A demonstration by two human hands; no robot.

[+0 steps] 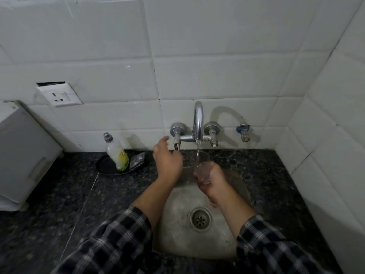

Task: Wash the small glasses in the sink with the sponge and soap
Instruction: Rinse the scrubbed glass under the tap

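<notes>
Black-and-white checked sleeves (110,240), speckled black counter (59,194), white tiles (217,76).

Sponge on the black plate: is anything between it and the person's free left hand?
Nothing visible does. The left hand is by the left tap handle; the sponge lies on the plate just to its left, with only bare counter between. The soap bottle stands on the sponge's far side.

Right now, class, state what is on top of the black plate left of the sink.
A soap bottle stands on the plate, a grey sponge beside it. The plate beneath them is covered.
</notes>
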